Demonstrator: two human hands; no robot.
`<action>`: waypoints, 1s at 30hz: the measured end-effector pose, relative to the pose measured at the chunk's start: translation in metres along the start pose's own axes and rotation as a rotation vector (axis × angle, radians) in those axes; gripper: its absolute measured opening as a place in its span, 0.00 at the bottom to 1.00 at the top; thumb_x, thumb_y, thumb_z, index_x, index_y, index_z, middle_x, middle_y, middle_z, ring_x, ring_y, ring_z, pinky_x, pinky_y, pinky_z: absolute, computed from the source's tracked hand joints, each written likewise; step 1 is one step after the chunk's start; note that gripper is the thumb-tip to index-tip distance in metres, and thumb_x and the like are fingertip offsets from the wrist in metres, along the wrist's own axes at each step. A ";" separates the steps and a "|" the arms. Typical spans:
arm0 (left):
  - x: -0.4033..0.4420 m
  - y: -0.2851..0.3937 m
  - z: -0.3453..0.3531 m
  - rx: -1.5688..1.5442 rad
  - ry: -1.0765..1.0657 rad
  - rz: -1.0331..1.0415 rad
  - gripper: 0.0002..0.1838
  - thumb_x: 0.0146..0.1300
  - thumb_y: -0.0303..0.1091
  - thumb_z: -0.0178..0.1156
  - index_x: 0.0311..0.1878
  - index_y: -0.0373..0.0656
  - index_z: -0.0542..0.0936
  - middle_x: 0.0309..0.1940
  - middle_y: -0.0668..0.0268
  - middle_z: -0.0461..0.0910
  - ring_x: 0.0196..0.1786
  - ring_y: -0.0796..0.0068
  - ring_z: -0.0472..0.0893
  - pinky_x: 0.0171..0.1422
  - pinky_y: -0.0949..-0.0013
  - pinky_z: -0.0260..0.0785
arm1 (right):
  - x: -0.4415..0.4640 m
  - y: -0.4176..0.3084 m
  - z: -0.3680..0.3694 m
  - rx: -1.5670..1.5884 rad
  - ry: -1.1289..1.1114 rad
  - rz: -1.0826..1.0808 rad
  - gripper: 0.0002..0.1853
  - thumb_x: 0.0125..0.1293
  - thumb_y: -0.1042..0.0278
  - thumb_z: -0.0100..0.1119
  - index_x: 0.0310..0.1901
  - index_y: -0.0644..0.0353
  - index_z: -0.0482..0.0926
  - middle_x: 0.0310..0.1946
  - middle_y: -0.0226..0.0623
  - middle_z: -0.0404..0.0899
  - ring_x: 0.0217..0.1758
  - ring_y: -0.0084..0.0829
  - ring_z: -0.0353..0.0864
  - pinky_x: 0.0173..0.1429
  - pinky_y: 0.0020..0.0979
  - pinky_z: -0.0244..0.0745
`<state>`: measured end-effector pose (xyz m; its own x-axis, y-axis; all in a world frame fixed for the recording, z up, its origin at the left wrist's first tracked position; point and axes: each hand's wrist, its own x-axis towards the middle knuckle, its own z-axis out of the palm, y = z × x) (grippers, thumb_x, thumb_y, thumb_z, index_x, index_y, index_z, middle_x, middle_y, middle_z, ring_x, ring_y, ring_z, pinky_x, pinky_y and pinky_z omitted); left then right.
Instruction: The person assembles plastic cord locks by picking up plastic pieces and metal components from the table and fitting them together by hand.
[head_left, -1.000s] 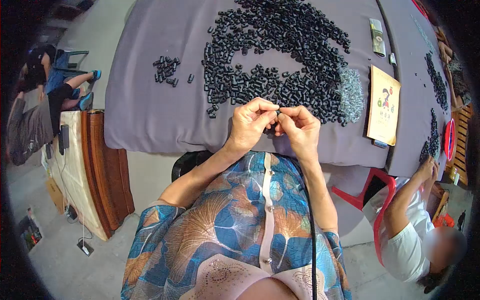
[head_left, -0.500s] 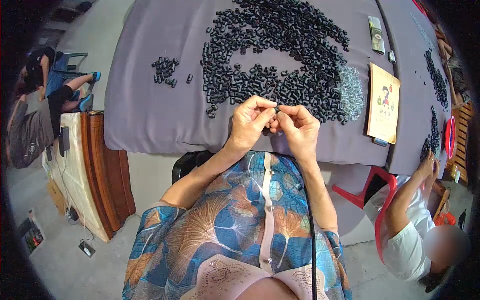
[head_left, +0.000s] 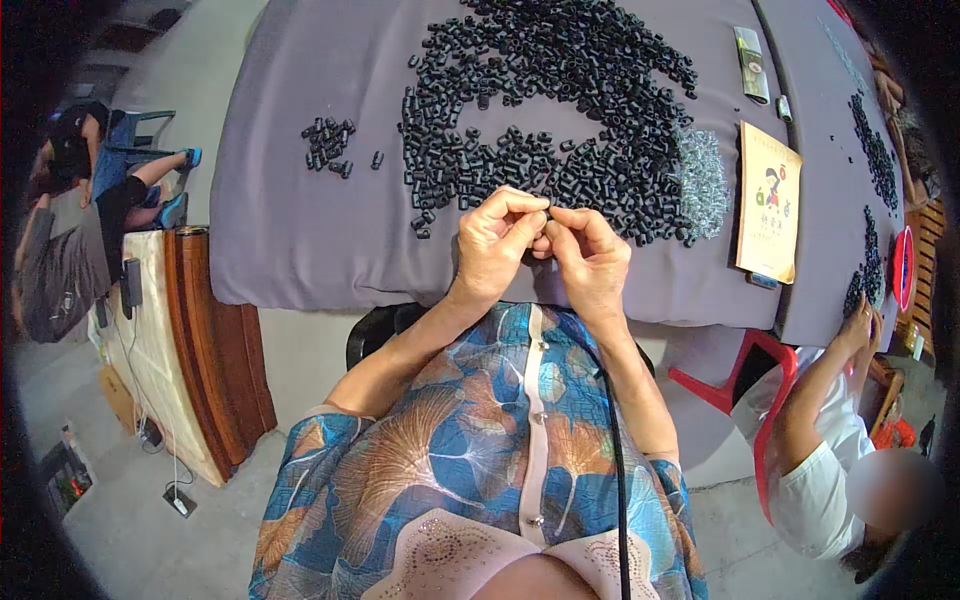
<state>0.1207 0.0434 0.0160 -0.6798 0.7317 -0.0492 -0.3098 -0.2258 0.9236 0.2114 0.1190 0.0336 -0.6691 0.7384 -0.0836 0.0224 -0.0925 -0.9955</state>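
Note:
My left hand (head_left: 492, 245) and my right hand (head_left: 590, 262) meet over the near edge of the cloth-covered table, both closed in a pinch. Between their fingertips is a small black part (head_left: 548, 213), mostly hidden by the thumbs and fingers. Just beyond the hands spreads a large heap of short black cylindrical parts (head_left: 480, 165). Small clear pieces (head_left: 704, 185) form a pile at the heap's right side. A smaller group of black parts (head_left: 327, 142) lies off to the left, with a single one beside it.
Right of the clear pieces lie a booklet (head_left: 770, 205) and a packet (head_left: 752, 68). At the adjoining table, a co-worker's hand (head_left: 855, 325) reaches to other black parts (head_left: 870, 250) beside a red chair (head_left: 770, 420). Another person (head_left: 70, 260) sits at far left.
My two hands have shifted slightly left, still pinched together. The black part between the fingertips shows less than before.

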 end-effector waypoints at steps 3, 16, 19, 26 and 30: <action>0.001 0.003 -0.002 -0.156 0.006 -0.151 0.05 0.60 0.21 0.55 0.39 0.36 0.77 0.29 0.66 0.77 0.27 0.84 0.76 0.32 0.81 0.71 | 0.001 -0.007 -0.003 0.116 -0.037 0.055 0.05 0.59 0.82 0.53 0.38 0.70 0.75 0.28 0.37 0.79 0.29 0.22 0.79 0.35 0.22 0.77; 0.001 0.006 0.000 -0.177 0.006 -0.156 0.06 0.60 0.24 0.56 0.40 0.36 0.76 0.27 0.67 0.78 0.26 0.83 0.76 0.32 0.80 0.70 | 0.007 -0.005 -0.011 0.265 -0.099 0.085 0.04 0.58 0.83 0.55 0.36 0.68 0.75 0.27 0.39 0.79 0.29 0.24 0.80 0.34 0.24 0.79; 0.001 0.003 -0.002 -0.248 0.020 -0.181 0.05 0.60 0.24 0.56 0.40 0.36 0.76 0.26 0.67 0.78 0.26 0.82 0.76 0.31 0.80 0.70 | 0.007 -0.006 -0.009 0.305 -0.094 0.124 0.05 0.58 0.83 0.55 0.37 0.69 0.74 0.27 0.40 0.79 0.29 0.25 0.80 0.35 0.24 0.79; 0.001 0.008 -0.005 -0.249 0.013 -0.240 0.06 0.60 0.25 0.55 0.40 0.38 0.76 0.25 0.67 0.76 0.27 0.81 0.75 0.33 0.79 0.69 | 0.006 -0.003 -0.007 0.188 -0.100 0.088 0.05 0.59 0.82 0.55 0.38 0.69 0.74 0.29 0.36 0.79 0.29 0.21 0.78 0.35 0.21 0.76; 0.003 0.006 -0.013 -0.265 0.055 -0.292 0.05 0.61 0.25 0.55 0.40 0.38 0.76 0.24 0.68 0.75 0.26 0.81 0.73 0.33 0.79 0.68 | 0.010 -0.005 -0.001 0.094 -0.129 0.006 0.05 0.59 0.81 0.54 0.37 0.67 0.75 0.27 0.30 0.77 0.31 0.18 0.76 0.37 0.20 0.75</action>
<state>0.1084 0.0354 0.0163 -0.5704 0.7556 -0.3221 -0.6509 -0.1766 0.7383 0.2055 0.1273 0.0382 -0.7592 0.6462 -0.0775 -0.0386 -0.1636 -0.9858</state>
